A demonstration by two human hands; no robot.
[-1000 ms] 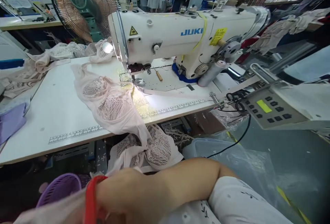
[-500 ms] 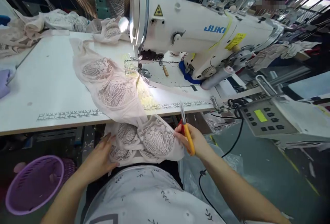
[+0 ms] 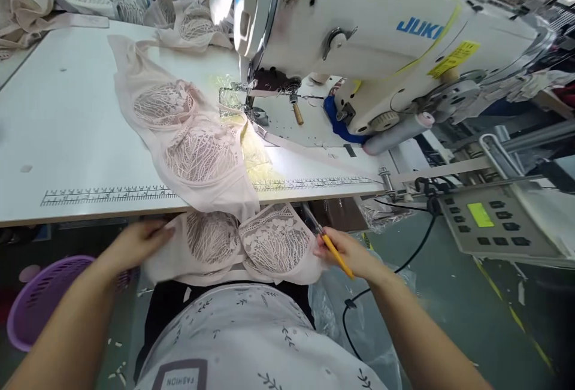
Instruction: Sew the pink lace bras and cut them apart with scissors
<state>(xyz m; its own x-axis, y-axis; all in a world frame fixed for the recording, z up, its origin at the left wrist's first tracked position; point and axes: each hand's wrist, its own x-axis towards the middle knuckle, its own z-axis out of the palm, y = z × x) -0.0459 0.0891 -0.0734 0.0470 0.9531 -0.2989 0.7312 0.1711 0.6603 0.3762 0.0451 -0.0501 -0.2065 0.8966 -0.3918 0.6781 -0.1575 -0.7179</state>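
A pale pink lace bra (image 3: 274, 243) lies spread across my lap, just below the table edge. My left hand (image 3: 137, 246) is closed on the end of its left side band, fingers pinching the fabric. Orange-handled scissors (image 3: 336, 252) are in my right hand (image 3: 353, 253), blades pointing up and left toward the table edge. The fingers of that hand also touch the right edge of the bra. Another pale pink lace bra (image 3: 202, 153) lies on the table, its right side near the needle area of the white sewing machine (image 3: 350, 24) and its lower end hanging over the edge.
More lace pieces (image 3: 193, 24) are piled at the back of the white table (image 3: 76, 138). A control panel (image 3: 498, 216) stands at the right, with a black cable below. A purple basket (image 3: 49, 294) is on the floor at the left, and a clear plastic bag (image 3: 336, 312) at the right.
My left hand has moved left, drawing the lap bra's left band outward so the bra lies wider and flatter. The scissors have tipped lower in my right hand. The view has shifted closer.
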